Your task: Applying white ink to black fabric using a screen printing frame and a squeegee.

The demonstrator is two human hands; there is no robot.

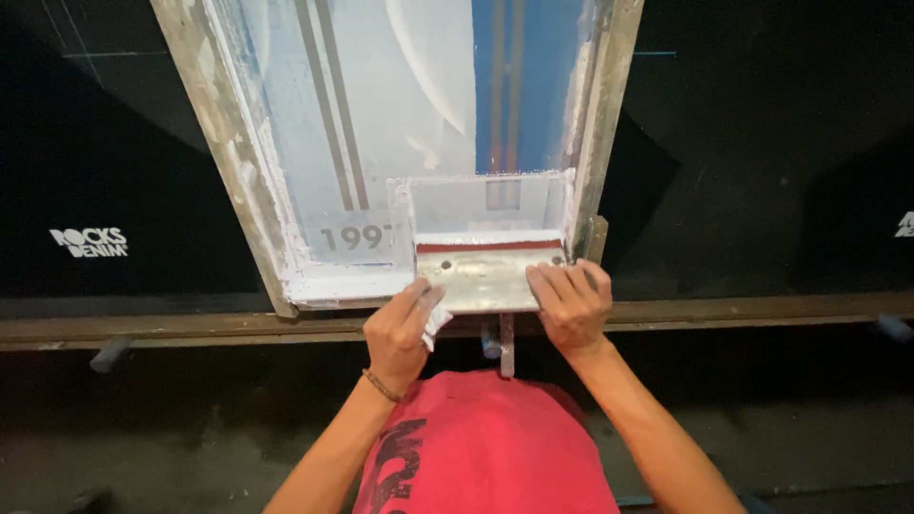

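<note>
A wooden-framed printing screen (249, 190) lies tilted over black fabric, its mesh pale blue-white with grey stripes. At its near end sits a squeegee (486, 274) with a metal-faced handle and a red blade strip, smeared with white ink. My left hand (400, 328) grips the squeegee's left end and also pinches a small white rag. My right hand (571, 303) holds the squeegee's right end, fingers curled over its top.
Black cloth (762, 143) with small white printed marks covers the long table on both sides of the screen. A wooden rail (190, 326) runs along the table's near edge. My red shirt (486, 447) fills the bottom centre. A metal bracket (505, 343) hangs below the squeegee.
</note>
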